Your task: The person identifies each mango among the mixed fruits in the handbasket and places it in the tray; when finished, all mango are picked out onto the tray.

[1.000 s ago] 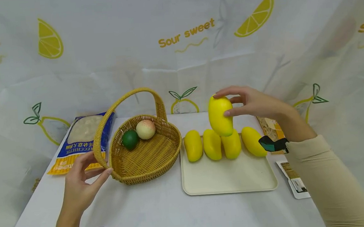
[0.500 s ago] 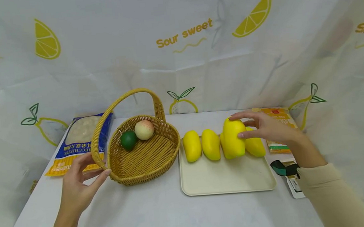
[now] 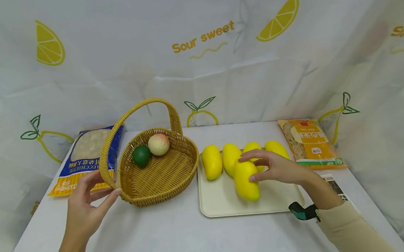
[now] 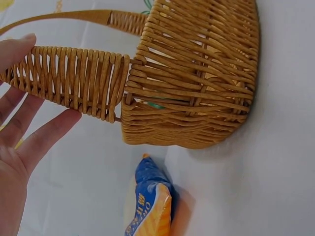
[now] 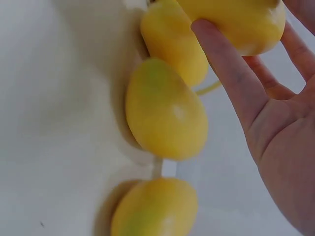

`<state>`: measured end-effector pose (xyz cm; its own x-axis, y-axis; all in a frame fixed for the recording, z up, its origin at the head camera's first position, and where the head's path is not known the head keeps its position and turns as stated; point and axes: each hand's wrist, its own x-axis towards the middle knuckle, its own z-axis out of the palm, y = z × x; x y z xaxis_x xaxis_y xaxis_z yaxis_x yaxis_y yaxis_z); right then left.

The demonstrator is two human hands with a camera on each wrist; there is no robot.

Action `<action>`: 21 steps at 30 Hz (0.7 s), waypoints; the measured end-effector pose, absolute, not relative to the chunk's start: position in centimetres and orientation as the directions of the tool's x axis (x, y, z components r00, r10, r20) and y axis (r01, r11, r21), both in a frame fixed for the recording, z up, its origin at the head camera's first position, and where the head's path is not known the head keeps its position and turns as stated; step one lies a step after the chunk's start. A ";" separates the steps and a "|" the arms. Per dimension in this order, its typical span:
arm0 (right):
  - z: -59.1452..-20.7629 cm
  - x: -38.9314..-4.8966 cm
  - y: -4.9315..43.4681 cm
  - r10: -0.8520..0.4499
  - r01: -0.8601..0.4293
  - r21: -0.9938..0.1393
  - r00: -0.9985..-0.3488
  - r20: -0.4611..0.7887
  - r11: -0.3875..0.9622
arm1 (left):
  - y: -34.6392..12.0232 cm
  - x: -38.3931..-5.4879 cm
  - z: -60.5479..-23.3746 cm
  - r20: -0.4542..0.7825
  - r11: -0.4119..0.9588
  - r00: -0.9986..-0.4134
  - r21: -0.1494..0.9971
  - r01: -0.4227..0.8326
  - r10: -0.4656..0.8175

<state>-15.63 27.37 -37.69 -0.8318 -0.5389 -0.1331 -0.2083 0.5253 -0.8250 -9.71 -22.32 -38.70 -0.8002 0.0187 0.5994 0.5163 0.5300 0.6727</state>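
Observation:
My right hand (image 3: 274,167) grips a yellow mango (image 3: 246,181) over the cream tray (image 3: 211,204), fingers on its top end and thumb on its side. Behind it several more mangoes stand in a row along the tray's far side, among them one at the left end (image 3: 212,162). My left hand (image 3: 87,204) pinches the lower part of the handle of a wicker basket (image 3: 161,194); the left wrist view shows thumb and fingers on either side of the woven handle (image 4: 74,78). Inside the basket lie a dark green round fruit (image 3: 142,156) and a pale peach (image 3: 158,144).
A blue and yellow pasta bag (image 3: 87,158) lies left of the basket, partly behind its handle. An orange food packet (image 3: 311,143) lies right of the tray, with a smaller pouch (image 3: 333,185) partly hidden by my right forearm. A printed white curtain (image 3: 197,63) hangs behind the table.
My right hand has brought the mango down from above the row, first rightward, then left and nearer over the tray's front. My left hand stays on the basket handle.

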 end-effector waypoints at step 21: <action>-41.2 -14.2 23.6 -0.605 -0.191 -0.876 -0.785 -0.136 0.444 | -22.3 -9.7 -38.8 0.600 0.529 -0.800 0.677 0.512 0.007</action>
<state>-14.25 23.57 -41.23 -0.7847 -0.6048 -0.1357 -0.1906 0.4437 -0.8757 -9.66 -22.31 -38.76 -0.8000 0.0067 0.6000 0.5119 0.5294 0.6766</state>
